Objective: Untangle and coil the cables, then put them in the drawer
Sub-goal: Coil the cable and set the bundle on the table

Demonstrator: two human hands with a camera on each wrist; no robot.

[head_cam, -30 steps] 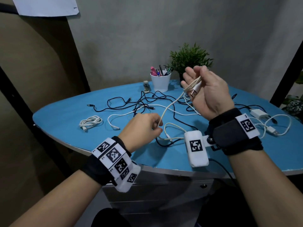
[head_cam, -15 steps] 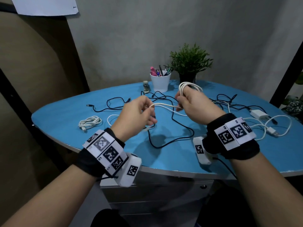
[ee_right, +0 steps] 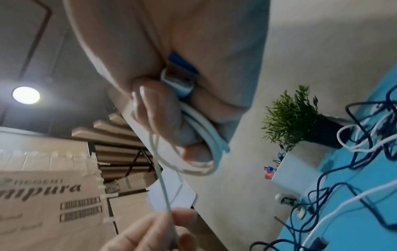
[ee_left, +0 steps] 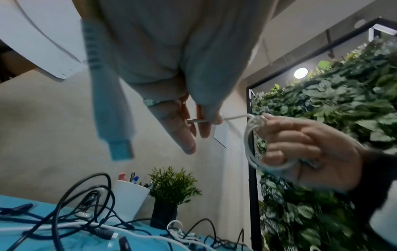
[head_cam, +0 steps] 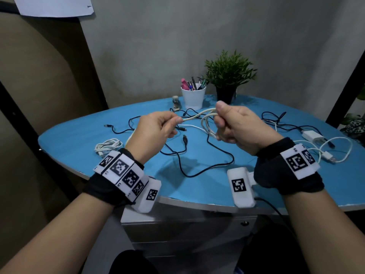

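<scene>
Head view, white cable (head_cam: 194,116) stretched left-right, left hand (head_cam: 156,133) pinching, right hand (head_cam: 236,127) clutching coils.

it looked like a small office or study corner. a blue rounded desk (head_cam: 83,155) stood against a bare grey wall (head_cam: 217,26), carrying a white cup of pens (head_cam: 193,95), a small potted plant (head_cam: 229,76) and a white charger plug (head_cam: 313,136) among loose cables (head_cam: 197,167). a grey drawer unit (head_cam: 177,234) sat beneath the desk. a sheet of paper (head_cam: 53,5) hung on the wall. printed cardboard boxes (ee_right: 43,195) were stacked nearby, and a wall of green foliage (ee_left: 333,118) stood behind a black frame.
</scene>
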